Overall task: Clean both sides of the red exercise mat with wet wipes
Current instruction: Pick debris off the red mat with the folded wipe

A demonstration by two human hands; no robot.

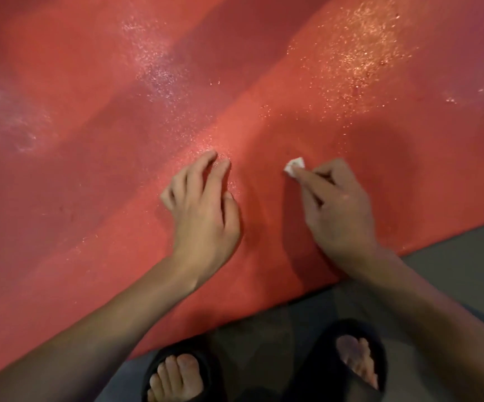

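Near the mat (90,140) edge, right hand (340,210) pinches a wipe (294,166); left hand (206,210) seemingly spread.

Dark grey floor (452,256), dim warm light, soft shadows.

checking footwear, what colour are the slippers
Black, open-toed slippers, seen best in the head view, on the grey floor.

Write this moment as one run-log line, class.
stage: wiping | right hand: pinches wet wipe on red mat | left hand: fingertips rest on mat | mat: glistening patches
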